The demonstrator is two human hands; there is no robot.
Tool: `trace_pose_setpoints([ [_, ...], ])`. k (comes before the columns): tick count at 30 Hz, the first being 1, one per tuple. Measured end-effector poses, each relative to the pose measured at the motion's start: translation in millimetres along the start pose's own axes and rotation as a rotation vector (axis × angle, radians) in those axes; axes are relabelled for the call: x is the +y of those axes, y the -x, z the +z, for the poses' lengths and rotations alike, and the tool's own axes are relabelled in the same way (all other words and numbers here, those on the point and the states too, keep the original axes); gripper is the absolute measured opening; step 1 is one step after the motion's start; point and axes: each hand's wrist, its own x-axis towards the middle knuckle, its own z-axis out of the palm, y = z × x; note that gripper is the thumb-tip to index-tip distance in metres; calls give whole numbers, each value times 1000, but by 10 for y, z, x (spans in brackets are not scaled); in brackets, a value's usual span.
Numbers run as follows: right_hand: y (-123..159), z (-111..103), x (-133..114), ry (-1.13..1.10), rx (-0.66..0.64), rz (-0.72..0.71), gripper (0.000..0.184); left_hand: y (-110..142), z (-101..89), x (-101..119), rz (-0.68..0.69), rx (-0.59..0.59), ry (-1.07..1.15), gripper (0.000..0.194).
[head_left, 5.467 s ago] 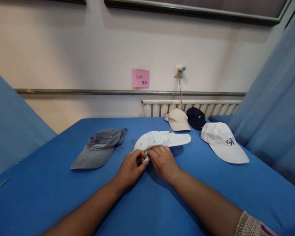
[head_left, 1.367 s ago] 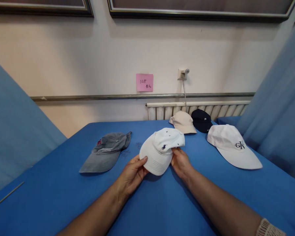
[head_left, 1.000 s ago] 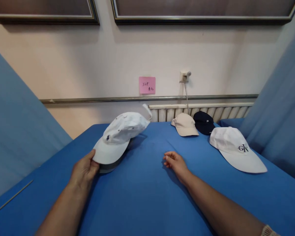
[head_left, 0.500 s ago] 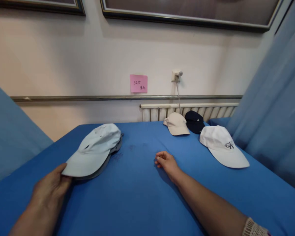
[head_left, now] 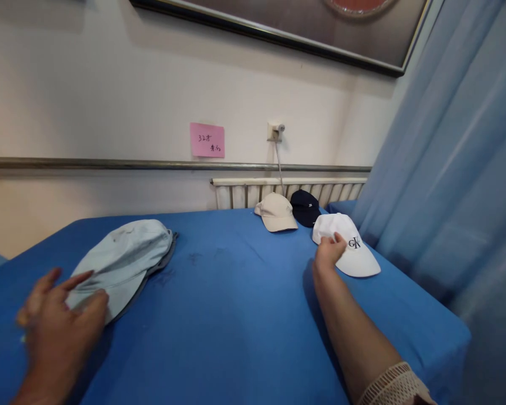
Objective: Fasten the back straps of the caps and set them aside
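Observation:
A light blue cap (head_left: 124, 247) rests on a dark grey cap (head_left: 168, 256) at the left of the blue-covered table (head_left: 227, 315). Over its brim hovers my left hand (head_left: 61, 315), slightly blurred, its fingers spread and gripping nothing. On the right lies a white cap (head_left: 365, 261) with black letters on its front. My right hand (head_left: 329, 254) is just in front of its crown, fingers loosely bent and a little apart. Whether those fingertips touch the white cap I cannot tell.
Farther back sit a beige cap (head_left: 276, 212) and a navy cap (head_left: 306, 208), side by side. Behind the table are a radiator (head_left: 231, 197), a metal rail (head_left: 152, 165) and a plugged-in cord (head_left: 279, 163). A blue curtain (head_left: 438, 169) hangs along the right.
My left hand has let go of the light blue cap's brim and spread its fingers. My right hand has moved right to the white cap. The view has turned right.

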Motion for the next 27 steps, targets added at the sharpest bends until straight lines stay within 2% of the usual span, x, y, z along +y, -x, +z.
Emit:
trace_pose_setpoints([
  [2,-159,-257,-34,41,152,47,63,103,151,36,223,-3,-16,24],
  [4,-221,-452,-47,58,196,69,64,235,293,58,392,-78,73,21],
  [5,-214,-503,-44,58,183,73,63,305,367,68,442,-138,133,21],
  [7,-132,-484,-19,39,67,82,57,443,521,99,496,-295,234,21],
  [9,24,-299,26,-12,-141,119,43,566,669,157,550,-492,262,18],
  [11,205,4,75,-83,-343,191,35,659,794,244,651,-669,215,18],
  [14,378,516,115,-203,-516,296,41,716,941,372,752,-772,125,23],
  [16,368,818,110,-287,-551,363,44,703,1017,411,742,-778,121,23],
  [18,270,1067,90,-349,-532,429,42,668,1073,398,708,-767,141,23],
  [21,83,1316,62,-410,-457,504,31,616,1107,327,656,-768,183,22],
  [24,0,1363,68,-436,-390,541,20,573,1105,260,578,-797,233,22],
  [27,68,1214,102,-456,-400,537,14,520,1105,231,361,-808,347,21],
])
